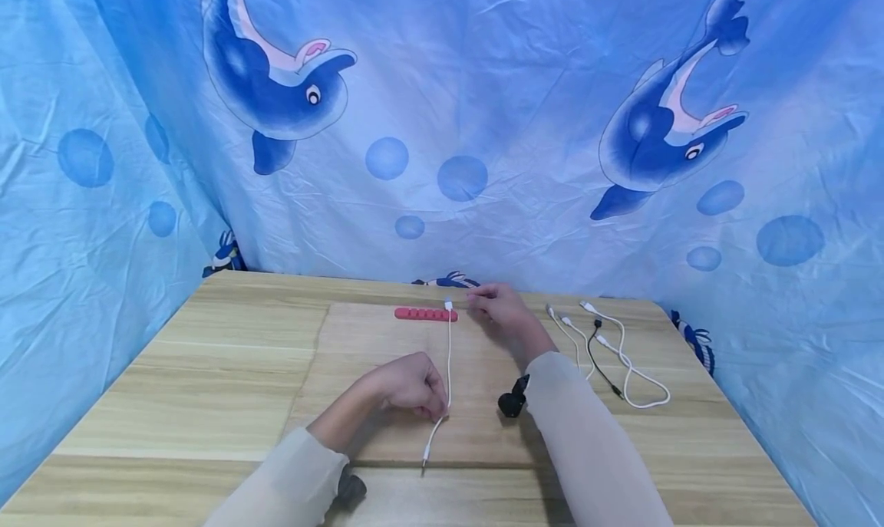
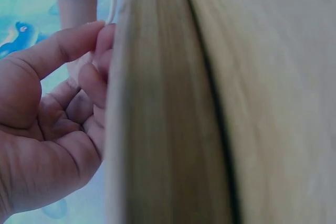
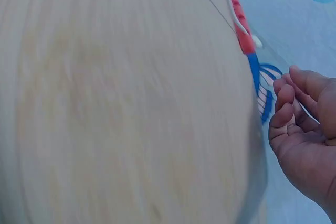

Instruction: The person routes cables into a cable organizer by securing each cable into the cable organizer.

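A white USB cable [image 1: 450, 350] runs down the middle of the table. Its USB plug lies just past the right end of a red cable clip strip [image 1: 417, 314], and its metal-tipped end points toward the near edge. My left hand [image 1: 412, 387] pinches the cable toward that near end; the left wrist view shows the thin white cord [image 2: 112, 9] at thumb and fingertips. To the right of the red strip, my right hand [image 1: 503, 306] hovers with thumb and fingers loosely curled. In the right wrist view nothing shows between the fingers of that hand [image 3: 310, 124], apart from the strip [image 3: 244, 40].
Several white cables [image 1: 625, 350] and a short black cable [image 1: 601, 362] lie on the right of the wooden table [image 1: 207, 381]. A thin board [image 1: 373, 343] sits under the strip. Blue dolphin-print curtains [image 1: 525, 128] enclose the back and sides.
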### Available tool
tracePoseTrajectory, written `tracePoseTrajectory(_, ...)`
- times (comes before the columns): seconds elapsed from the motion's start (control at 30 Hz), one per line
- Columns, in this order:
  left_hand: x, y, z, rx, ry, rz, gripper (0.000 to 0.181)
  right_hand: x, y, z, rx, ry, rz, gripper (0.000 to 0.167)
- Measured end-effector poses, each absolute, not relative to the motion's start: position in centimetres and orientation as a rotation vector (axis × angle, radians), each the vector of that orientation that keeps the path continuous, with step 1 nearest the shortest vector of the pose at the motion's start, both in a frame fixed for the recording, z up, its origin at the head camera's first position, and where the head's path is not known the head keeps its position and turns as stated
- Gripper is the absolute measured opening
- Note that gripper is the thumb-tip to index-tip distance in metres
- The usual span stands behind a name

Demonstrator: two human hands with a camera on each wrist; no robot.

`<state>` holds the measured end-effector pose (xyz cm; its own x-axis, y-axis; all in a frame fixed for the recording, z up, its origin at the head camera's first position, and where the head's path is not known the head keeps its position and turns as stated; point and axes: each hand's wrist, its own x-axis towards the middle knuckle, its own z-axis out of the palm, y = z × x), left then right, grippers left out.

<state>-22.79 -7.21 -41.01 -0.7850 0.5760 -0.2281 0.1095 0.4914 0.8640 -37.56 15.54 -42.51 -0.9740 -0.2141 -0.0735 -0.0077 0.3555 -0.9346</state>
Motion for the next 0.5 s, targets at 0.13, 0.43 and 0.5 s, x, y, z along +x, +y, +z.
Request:
tracePoseTrajectory(0.13, -22.7, -7.4, -41.3, 0.587, 2.237, 1.286, 0.011, -37.5, 17.3, -41.5, -0.216, 2.506, -1.631, 0.030)
tracePoseTrajectory(0.43, -22.6, -7.5, -41.6, 0.587, 2.193, 1.355, 0.008, -37.5, 21.7, -39.9, -0.229, 2.554, -1.699, 0.033)
tracePoseTrajectory(0.5, -22.6, -7.6, -41.7, 0.581, 2.186, 1.363, 0.008, -37.6, 22.9, -39.8, -0.232, 2.579, -1.701, 0.033)
